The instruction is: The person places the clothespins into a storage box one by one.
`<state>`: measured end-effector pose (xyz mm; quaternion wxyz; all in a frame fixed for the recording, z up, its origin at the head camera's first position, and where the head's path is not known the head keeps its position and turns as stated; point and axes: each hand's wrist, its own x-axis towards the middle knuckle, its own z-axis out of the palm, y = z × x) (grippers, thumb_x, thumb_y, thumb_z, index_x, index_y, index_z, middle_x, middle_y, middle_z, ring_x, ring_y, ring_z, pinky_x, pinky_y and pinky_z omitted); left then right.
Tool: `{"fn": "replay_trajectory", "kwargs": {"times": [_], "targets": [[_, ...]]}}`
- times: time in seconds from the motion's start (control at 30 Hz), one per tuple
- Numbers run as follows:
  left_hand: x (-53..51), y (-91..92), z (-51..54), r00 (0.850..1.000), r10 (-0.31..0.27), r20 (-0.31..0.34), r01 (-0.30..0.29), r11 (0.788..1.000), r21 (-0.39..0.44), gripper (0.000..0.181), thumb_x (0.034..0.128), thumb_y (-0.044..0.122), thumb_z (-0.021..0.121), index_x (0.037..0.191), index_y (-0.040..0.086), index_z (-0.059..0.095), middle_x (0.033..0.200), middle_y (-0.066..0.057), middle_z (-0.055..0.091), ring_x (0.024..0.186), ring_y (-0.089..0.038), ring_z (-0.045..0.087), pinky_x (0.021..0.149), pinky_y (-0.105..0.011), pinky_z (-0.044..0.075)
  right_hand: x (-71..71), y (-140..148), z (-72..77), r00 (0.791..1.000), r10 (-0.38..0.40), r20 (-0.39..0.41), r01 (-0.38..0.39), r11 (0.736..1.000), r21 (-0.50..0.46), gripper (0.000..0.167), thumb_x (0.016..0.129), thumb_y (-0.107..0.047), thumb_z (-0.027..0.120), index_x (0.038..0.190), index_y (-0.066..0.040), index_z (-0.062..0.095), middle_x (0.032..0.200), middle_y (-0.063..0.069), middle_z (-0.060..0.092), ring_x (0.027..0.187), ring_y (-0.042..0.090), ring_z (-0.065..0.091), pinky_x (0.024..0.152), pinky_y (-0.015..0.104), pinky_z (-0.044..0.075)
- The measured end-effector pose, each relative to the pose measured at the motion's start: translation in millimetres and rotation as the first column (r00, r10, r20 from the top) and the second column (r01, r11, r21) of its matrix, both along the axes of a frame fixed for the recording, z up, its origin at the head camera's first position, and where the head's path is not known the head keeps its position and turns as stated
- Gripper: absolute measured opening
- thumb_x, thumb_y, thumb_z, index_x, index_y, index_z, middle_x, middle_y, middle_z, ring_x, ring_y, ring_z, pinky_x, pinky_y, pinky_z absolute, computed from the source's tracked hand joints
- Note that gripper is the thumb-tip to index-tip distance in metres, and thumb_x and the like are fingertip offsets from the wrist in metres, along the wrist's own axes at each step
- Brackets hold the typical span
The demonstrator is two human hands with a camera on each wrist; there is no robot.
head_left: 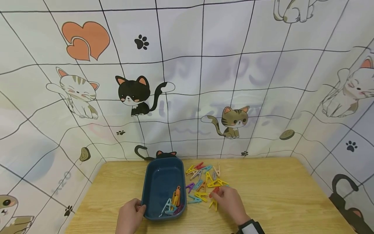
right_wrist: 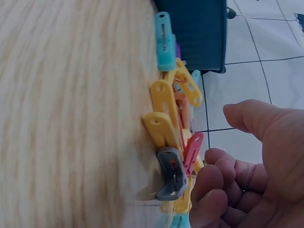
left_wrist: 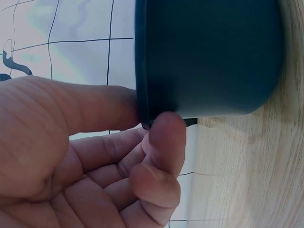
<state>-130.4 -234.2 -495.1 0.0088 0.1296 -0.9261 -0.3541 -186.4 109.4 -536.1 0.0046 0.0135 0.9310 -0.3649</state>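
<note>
A dark blue plastic basin (head_left: 165,162) stands left of centre on the table, with several clothespins (head_left: 175,198) at its near end. My left hand (head_left: 130,214) pinches the basin's left rim; in the left wrist view the thumb lies on one side of the rim (left_wrist: 141,61) and the fingers on the other. My right hand (head_left: 232,201) is over the near edge of a loose pile of coloured clothespins (head_left: 200,185), at a red clothespin (head_left: 215,191). In the right wrist view, thumb and fingers stand apart beside the red clothespin (right_wrist: 193,151), with nothing between them.
The scattered clothespins lie right of the basin, yellow, blue, purple, orange and red. A grey clothespin (right_wrist: 172,173) shows close up in the right wrist view. The wooden table (head_left: 268,188) meets a cat-patterned sheet (head_left: 181,74) at the back and sides.
</note>
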Motion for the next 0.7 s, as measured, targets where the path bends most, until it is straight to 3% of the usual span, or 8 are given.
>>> {"fn": "replay_trajectory", "kwargs": {"times": [0.37,0.7], "targets": [[-0.8,0.0,-0.9,1.0,-0.006,0.001,0.006,1.0,-0.008,0.009,0.0894,0.005,0.073,0.09,-0.004,0.071,0.07,-0.002,0.062,0.063,-0.016,0.056,0.057,-0.032,0.047,-1.5,-2.4,-6.6,0.999,0.032,-0.032,-0.03,0.998,0.063,0.041,0.091,-0.024,0.079,0.06,-0.014,0.054,0.055,-0.006,0.045,0.052,0.01,0.042,0.051,0.023,0.028],[-1.8,-1.0,-2.0,1.0,0.0,0.004,0.0,1.0,-0.03,0.008,0.0888,0.005,0.074,0.088,-0.003,0.07,0.07,-0.001,0.062,0.064,-0.016,0.056,0.058,-0.033,0.047,-2.5,-2.7,-7.2,0.998,0.04,-0.056,-0.033,0.992,0.12,0.033,0.088,-0.013,0.072,0.062,-0.014,0.052,0.055,-0.008,0.041,0.05,0.008,0.038,0.05,0.022,0.025]]}}
